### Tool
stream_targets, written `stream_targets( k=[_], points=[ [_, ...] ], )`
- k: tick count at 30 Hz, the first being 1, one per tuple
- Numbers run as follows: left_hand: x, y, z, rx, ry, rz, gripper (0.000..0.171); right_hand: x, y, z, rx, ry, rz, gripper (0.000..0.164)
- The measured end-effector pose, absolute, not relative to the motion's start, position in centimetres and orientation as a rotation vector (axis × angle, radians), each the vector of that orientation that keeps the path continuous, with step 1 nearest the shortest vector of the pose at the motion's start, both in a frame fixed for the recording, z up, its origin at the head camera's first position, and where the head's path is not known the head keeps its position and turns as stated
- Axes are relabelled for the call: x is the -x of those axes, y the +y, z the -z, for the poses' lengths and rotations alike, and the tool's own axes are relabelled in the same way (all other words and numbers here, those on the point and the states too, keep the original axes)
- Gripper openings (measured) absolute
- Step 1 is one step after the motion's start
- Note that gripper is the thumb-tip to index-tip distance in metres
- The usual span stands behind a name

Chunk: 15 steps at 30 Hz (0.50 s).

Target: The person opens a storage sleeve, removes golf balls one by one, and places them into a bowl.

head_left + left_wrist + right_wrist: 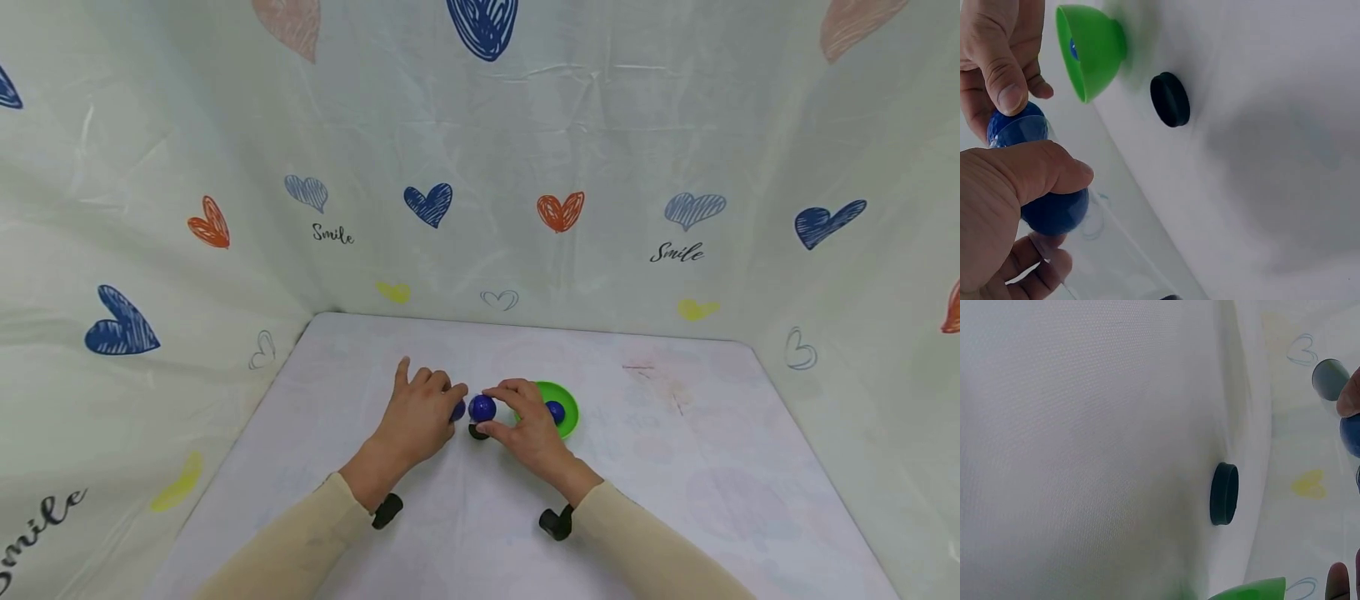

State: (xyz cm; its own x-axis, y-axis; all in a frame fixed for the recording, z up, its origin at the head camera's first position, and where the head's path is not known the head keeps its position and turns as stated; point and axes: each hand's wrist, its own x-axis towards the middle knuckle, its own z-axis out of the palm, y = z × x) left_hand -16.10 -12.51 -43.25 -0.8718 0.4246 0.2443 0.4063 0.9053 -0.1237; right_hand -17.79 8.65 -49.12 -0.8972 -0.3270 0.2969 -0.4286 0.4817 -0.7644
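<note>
My left hand (418,418) grips a clear tube (1100,250) with a blue ball (1054,215) inside it, seen below the thumb in the left wrist view. Between the thumb and fingers of my right hand (536,429) is another blue ball (482,408), held at the tube's near end; it looks partly within the mouth. A green bowl (572,419) stands beside the right hand, partly hidden by it, and a blue ball (556,411) lies in it. Below the hands, a round black cap (1172,100) rests on the table.
The white table (697,450) has faint reddish marks at its back right. A white curtain (622,125) printed with hearts hangs behind and at both sides. Black wrist cameras are strapped under both sleeves.
</note>
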Motion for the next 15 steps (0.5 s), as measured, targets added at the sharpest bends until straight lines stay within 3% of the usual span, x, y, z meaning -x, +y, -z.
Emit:
stream_targets(
  k=[15],
  points=[
    [16.6,-13.5,45.0,0.647,-2.672,-0.131,0.045,18.2,10.1,49.2,-0.64,-2.637,-1.266,0.047]
  ],
)
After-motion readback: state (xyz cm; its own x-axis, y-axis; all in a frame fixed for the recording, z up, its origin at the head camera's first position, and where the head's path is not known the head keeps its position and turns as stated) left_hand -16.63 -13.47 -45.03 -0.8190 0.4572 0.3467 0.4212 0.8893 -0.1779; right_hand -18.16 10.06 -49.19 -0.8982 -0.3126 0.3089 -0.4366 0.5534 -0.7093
